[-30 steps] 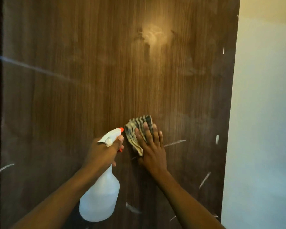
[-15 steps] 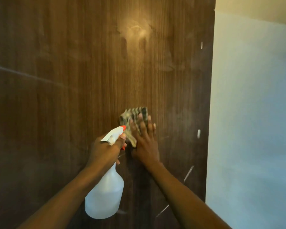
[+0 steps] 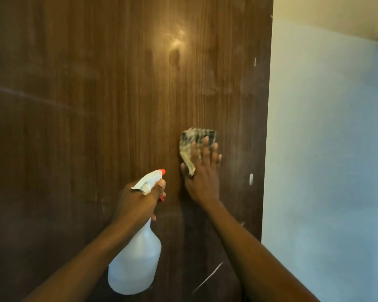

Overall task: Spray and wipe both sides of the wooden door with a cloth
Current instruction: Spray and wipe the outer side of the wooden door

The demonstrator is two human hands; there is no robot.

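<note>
Curled tight, my left grip [image 3: 138,199] is clamped round the neck of the spray bottle [image 3: 135,264], with one fingertip lying up beside the white trigger head. The orange nozzle [image 3: 162,171] points at the wooden door [image 3: 96,105]. The bottle's cloudy white body hangs tilted below my wrist, close in front of the wood; whether it touches the wood I cannot tell.

My right grip [image 3: 203,179] is spread out, fingers straight and flat, pressing the cloth [image 3: 192,144] against the door. The cloth is bunched, with dark and pale stripes, and shows above and to the left of my fingers. A pale corner of it trails down toward my thumb. It lies toward the door's right edge, about halfway down the part I can see, just up and to the right of the nozzle. My two grips are near each other but apart.

The door is dark brown with upright grain. A warm glare [image 3: 177,40] sits near its top, with dull smears around it. A small white fleck [image 3: 251,179] marks the wood close to the right edge, level with my right grip, and a thin pale streak [image 3: 207,277] slants low down beside my right forearm. Past the right edge stands a pale wall [image 3: 325,149].
</note>
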